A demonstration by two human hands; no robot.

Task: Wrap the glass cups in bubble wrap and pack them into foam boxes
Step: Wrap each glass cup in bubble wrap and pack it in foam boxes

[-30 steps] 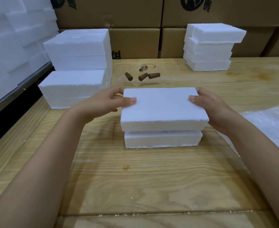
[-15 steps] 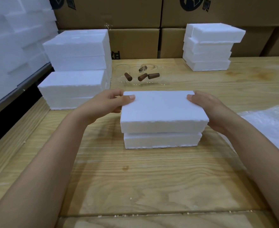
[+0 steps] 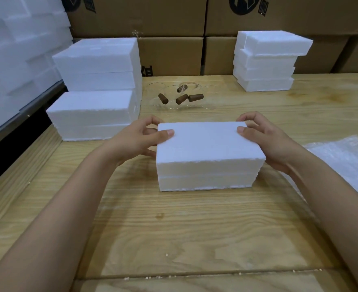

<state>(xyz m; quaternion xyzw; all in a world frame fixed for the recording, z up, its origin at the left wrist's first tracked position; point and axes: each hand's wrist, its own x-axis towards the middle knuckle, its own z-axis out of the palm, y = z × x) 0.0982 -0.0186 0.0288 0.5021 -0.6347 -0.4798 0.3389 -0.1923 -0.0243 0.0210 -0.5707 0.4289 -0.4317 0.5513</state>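
The foam box (image 3: 207, 165) stands closed on the desk (image 3: 173, 228), with its upper half resting on the lower half. The left hand (image 3: 138, 138) grips the upper half's left end, thumb on top, and the right hand (image 3: 266, 140) grips its right end likewise. Behind the box lie the glass cups (image 3: 173, 95), and to its right lies bubble wrap (image 3: 346, 161). The cardboard cartons (image 3: 144, 15) far behind it carry black round logos and characters, cut off and not readable.

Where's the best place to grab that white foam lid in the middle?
By its two short ends, one hand from each side. The foam lid is broad and flat, likely too wide for one hand, and both ends stand free. The left hand and right hand grip it so, thumbs on top.
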